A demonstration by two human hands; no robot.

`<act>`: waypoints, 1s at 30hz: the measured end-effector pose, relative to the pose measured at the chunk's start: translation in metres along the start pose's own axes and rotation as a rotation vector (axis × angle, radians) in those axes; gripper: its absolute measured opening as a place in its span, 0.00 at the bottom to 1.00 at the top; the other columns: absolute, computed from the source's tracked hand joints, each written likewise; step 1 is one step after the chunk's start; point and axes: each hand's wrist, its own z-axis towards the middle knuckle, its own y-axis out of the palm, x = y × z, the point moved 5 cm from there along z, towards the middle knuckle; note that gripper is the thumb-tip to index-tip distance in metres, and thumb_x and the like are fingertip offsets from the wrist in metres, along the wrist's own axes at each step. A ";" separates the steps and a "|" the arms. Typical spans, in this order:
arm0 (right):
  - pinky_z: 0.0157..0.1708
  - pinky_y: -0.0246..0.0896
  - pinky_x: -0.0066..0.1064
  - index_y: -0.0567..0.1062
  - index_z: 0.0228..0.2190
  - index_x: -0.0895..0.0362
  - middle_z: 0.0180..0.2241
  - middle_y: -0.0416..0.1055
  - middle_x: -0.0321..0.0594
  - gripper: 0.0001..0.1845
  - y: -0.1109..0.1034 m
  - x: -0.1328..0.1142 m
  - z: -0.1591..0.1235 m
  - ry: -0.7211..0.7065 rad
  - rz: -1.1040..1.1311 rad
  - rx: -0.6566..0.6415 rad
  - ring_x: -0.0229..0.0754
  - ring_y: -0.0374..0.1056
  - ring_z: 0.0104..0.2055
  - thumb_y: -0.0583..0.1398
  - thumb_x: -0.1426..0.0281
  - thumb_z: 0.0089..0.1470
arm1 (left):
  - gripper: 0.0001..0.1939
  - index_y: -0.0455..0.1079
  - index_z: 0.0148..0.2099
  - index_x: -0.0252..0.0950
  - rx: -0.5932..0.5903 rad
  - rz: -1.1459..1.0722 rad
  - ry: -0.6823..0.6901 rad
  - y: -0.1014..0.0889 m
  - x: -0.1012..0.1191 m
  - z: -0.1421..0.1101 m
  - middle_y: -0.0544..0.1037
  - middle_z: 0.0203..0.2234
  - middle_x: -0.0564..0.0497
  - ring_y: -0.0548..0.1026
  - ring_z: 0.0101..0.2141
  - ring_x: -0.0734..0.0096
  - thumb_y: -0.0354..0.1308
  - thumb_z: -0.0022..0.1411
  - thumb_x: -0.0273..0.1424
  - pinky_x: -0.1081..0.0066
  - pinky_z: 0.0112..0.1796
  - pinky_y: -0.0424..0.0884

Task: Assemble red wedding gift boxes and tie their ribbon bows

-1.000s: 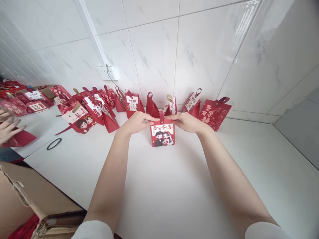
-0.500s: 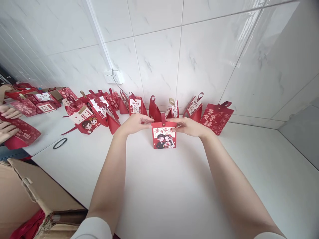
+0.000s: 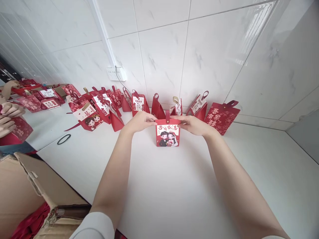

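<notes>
A red gift box (image 3: 167, 134) with a cartoon couple printed on its front stands upright on the white table (image 3: 174, 192). A red ribbon loop (image 3: 167, 116) sticks up from the middle of its top edge. My left hand (image 3: 142, 121) pinches the top left corner of the box, thumb in front. On the top right corner my right hand (image 3: 193, 124) does the same; its rear fingers are partly hidden behind the box. Close behind my hands stand more red gift boxes, among them a tilted one (image 3: 221, 117) to the right and a narrow one (image 3: 157, 107) behind the held box.
Several finished-looking red boxes (image 3: 91, 117) crowd the left. A black ring (image 3: 64, 139) lies near the table seam. At lower left is an open cardboard box (image 3: 47, 179) with red ribbon (image 3: 32, 222) inside. Another person's hands (image 3: 10, 116) hold a red box. A tiled wall (image 3: 161, 59) closes the back.
The view has shifted slightly, so everything sits a little further right. Both my hands keep their hold on the gift box's top corners. The other person's hands have moved a little.
</notes>
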 end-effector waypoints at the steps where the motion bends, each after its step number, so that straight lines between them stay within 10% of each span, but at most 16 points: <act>1: 0.54 0.64 0.36 0.65 0.58 0.43 0.54 0.68 0.29 0.27 0.000 0.000 0.000 0.000 -0.008 0.002 0.43 0.68 0.52 0.55 0.71 0.58 | 0.13 0.78 0.42 0.40 -0.008 -0.009 0.000 0.002 -0.001 0.001 0.81 0.37 0.53 0.76 0.38 0.67 0.59 0.56 0.37 0.73 0.36 0.70; 13: 0.45 0.69 0.39 0.69 0.52 0.49 0.51 0.71 0.37 0.23 -0.006 -0.009 0.001 -0.061 -0.137 0.188 0.45 0.71 0.45 0.55 0.73 0.55 | 0.25 0.64 0.60 0.42 -0.050 -0.154 -0.006 0.006 -0.007 0.002 0.80 0.36 0.50 0.78 0.37 0.68 0.55 0.60 0.37 0.68 0.41 0.72; 18: 0.43 0.69 0.40 0.69 0.48 0.51 0.50 0.71 0.39 0.19 -0.006 -0.002 0.003 -0.071 -0.148 0.249 0.46 0.72 0.43 0.55 0.73 0.55 | 0.19 0.72 0.53 0.41 0.093 -0.144 0.034 0.004 -0.008 0.006 0.77 0.46 0.48 0.77 0.41 0.66 0.56 0.60 0.36 0.66 0.45 0.73; 30: 0.43 0.68 0.40 0.68 0.41 0.51 0.40 0.75 0.36 0.12 -0.005 -0.009 0.000 -0.048 -0.056 0.168 0.45 0.73 0.41 0.57 0.72 0.54 | 0.21 0.72 0.54 0.43 -0.010 -0.253 0.013 0.003 -0.012 0.004 0.77 0.46 0.49 0.76 0.43 0.64 0.60 0.57 0.35 0.65 0.46 0.74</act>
